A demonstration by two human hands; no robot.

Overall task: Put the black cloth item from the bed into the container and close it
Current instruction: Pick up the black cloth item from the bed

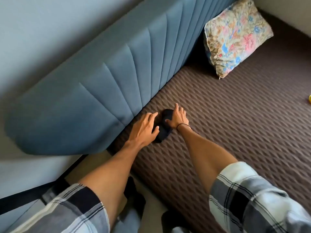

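Observation:
A small black cloth item (pixel 164 130) lies crumpled on the brown quilted mattress (pixel 235 115), close to the blue headboard. My left hand (pixel 144 127) rests on its left side with fingers spread. My right hand (pixel 176 118) presses on its upper right part, thumb on the cloth and fingers fanned out on the mattress. Neither hand has lifted the cloth. A thin black band circles my right wrist. No container is in view.
The padded blue headboard (pixel 101 73) runs along the left. A floral pillow (pixel 235 36) leans at the far corner. A small yellow object (pixel 309 99) shows at the right edge. Floor and dark shapes lie below, beside the bed.

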